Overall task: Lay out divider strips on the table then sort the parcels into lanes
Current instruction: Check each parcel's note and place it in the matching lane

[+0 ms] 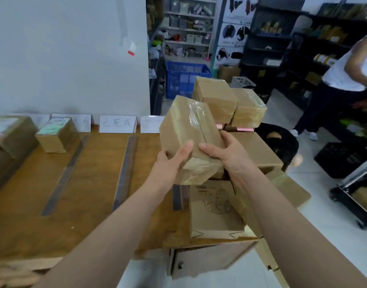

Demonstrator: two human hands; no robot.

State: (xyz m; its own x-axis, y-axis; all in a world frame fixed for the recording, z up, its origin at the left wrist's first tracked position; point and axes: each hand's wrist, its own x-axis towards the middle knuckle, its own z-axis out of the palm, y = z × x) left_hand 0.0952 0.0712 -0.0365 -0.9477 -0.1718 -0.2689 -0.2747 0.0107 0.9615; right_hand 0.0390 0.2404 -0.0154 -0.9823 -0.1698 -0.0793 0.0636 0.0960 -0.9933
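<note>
We hold a taped brown parcel [188, 129] in the air over the right end of the tabletop [91, 204], tilted with its far end higher. Our left hand [174, 161] grips its near left edge, with the thumb on top and the fingers clamped underneath. Our right hand [226, 154] has its fingers clamped round the near right corner.

Just beyond it, to the right, is a stack of parcels [215, 96]. Below our hands lies a flat cardboard box [215, 213] with a line drawing on it.

Three dark divider strips [125, 171] run from near to far across the tabletop, the right one partly hidden under the parcel. Left of the left strip stand a small parcel [57, 134] and a large parcel [10, 134]. White paper signs [117, 124] lean against the wall at the far edge. A blue crate [184, 80] sits on the floor beyond, and a person in a white top [344, 69] stands at the far right.
</note>
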